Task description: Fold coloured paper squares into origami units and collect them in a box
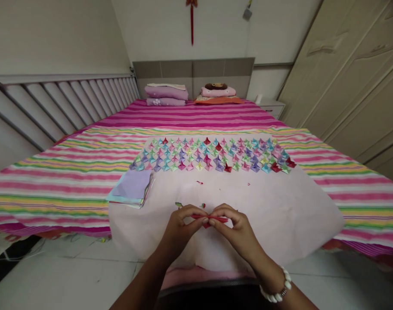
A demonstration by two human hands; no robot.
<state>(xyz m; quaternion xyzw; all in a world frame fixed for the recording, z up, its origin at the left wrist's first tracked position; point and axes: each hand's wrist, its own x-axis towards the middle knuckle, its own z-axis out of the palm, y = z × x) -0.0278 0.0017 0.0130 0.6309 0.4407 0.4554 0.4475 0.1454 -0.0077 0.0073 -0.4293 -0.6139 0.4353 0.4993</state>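
Between my two hands is a folded piece of red origami paper (208, 224), pinched near its middle. My left hand (187, 221) grips its left side with thumb and fingers. On the other side my right hand (232, 221) pinches it the same way, and the two thumbs nearly meet at the center. Both hands are above a pale pink sheet (264, 215). Beyond them, rows of small folded paper pieces (199, 165) in many colors stand on the sheet. A stack of colored square paper (133, 185) lies at the left, with a purple one on top.
The sheet lies over a bed with a striped cover (60, 172). Folded purple bedding (167, 94) and a pink pile (218, 92) rest by the headboard (193, 69). A metal railing (70, 103) runs along the left; a wardrobe (357, 86) stands at the right.
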